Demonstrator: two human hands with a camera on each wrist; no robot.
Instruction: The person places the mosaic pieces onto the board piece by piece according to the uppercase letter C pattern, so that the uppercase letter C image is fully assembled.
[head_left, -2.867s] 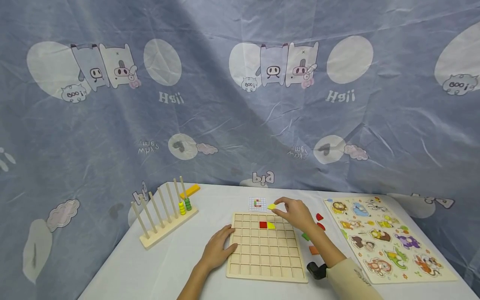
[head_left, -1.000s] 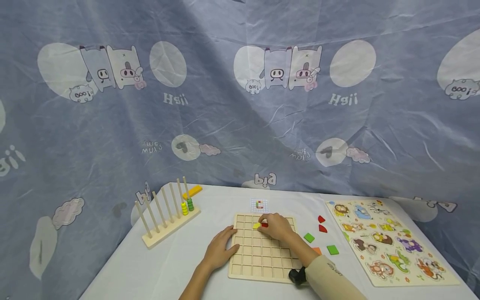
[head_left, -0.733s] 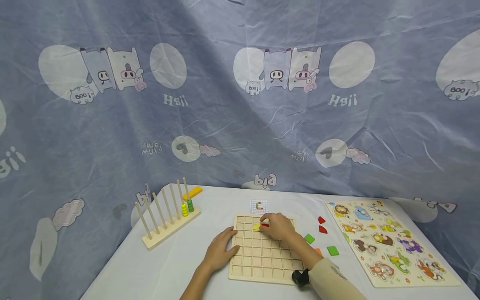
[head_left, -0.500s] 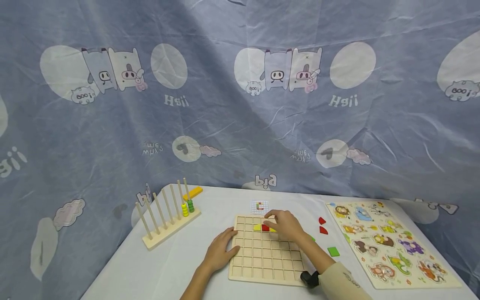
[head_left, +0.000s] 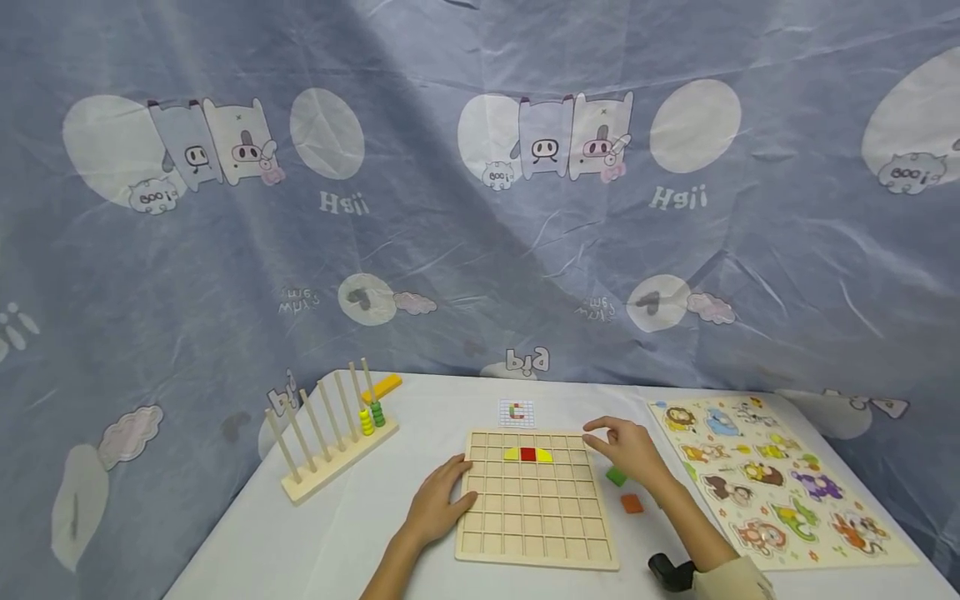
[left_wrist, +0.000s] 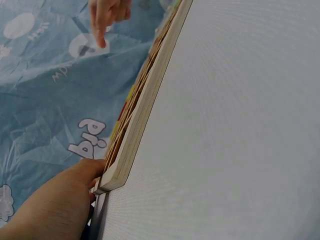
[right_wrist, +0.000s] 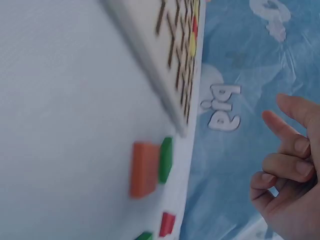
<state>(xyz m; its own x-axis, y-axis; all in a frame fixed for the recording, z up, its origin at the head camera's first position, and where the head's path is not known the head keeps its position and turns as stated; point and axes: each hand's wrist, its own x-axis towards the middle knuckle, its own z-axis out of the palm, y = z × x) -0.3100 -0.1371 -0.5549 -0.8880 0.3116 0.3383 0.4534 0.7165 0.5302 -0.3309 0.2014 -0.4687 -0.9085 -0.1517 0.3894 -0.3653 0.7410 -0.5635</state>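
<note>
A wooden grid board (head_left: 536,517) lies on the white table. In one row near its far edge sit a yellow curved piece (head_left: 512,454), a red square (head_left: 528,454) and another yellow curved piece (head_left: 545,456), side by side. My left hand (head_left: 437,502) rests against the board's left edge, fingers spread; the left wrist view has it at the board's corner. Beyond the board's right edge hovers my right hand (head_left: 628,450), thumb and index finger apart, holding nothing. Nearby lie a green square (head_left: 616,476) and an orange square (head_left: 632,504). The right wrist view also shows a red piece (right_wrist: 167,224).
A printed pattern card (head_left: 517,413) lies behind the board. At left stands a wooden peg rack (head_left: 341,458) with yellow and green beads, an orange bar (head_left: 383,387) behind it. An animal puzzle board (head_left: 780,483) occupies the right side. A patterned cloth hangs behind.
The yellow piece my right hand pinched earlier now sits on the board, left of the red square. The right hand has let go and moved right, off the board. My left hand stays put.
</note>
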